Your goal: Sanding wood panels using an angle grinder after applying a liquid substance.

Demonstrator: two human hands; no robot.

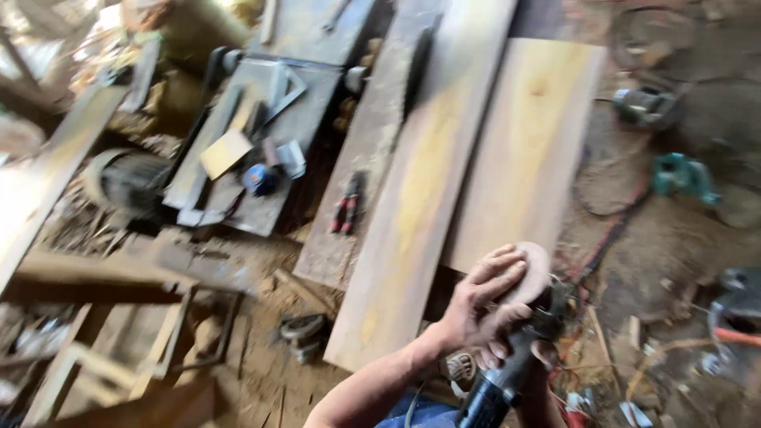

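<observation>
- Presently: the person stands over a cluttered workshop floor, both hands on an angle grinder [507, 372] held low at the bottom edge of the view, just past the near ends of two planks [444, 182].
- Left hand [479, 305] lies flat across the round sanding disc [533, 269], fingers [499, 265] spread and pressing on its pale face; thumb side hidden.
- Right hand [543, 353] is mostly hidden behind the tool body; a few fingertips show curled round the neck, apparently clamped, though the view is blurred.
- Handling judgement: grinder looks dense and rigid, its weight at the head end; the dark barrel near the cord is the natural grip, a second hand steadying the neck.
- Disc appears thin, abrasive-faced, slightly flexible at the rim; best touched on the flat, not the edge.
- Cord [412, 408] trails down beside the forearm; likely to snag.
- Nearby: red-handled pliers [346, 208] on a grey board, a metal bench [261, 143] with small tools, sawdust and offcuts around.
</observation>
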